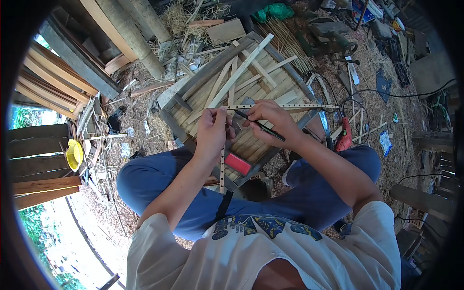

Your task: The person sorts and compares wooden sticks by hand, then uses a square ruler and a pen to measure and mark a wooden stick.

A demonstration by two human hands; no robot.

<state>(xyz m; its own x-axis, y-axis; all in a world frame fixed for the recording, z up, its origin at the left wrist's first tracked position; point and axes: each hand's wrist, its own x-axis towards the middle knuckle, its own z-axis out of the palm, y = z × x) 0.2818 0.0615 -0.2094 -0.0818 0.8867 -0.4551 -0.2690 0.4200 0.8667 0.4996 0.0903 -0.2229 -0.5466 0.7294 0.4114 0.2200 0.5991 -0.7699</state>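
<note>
A yellow bowl [74,154] stands far left, well apart from the low wooden desk [198,94]. Long pale sticks [241,70] lie across the desk, the longest slanting from its far corner toward its left edge. Over the desk's middle, the left hand [212,126] pinches the end of a dotted strip [304,106] between thumb and fingers; a second dotted length [222,169] runs down from that hand past the near corner, and I cannot tell whether the two are joined. A red block [238,163] lies near that corner. The right hand [273,120] grips a black pen [268,130], its tip just beside the dotted strip, which extends past the desk's right corner. Beyond that corner, a red drill [344,136] rests on the littered ground [372,118].
</note>
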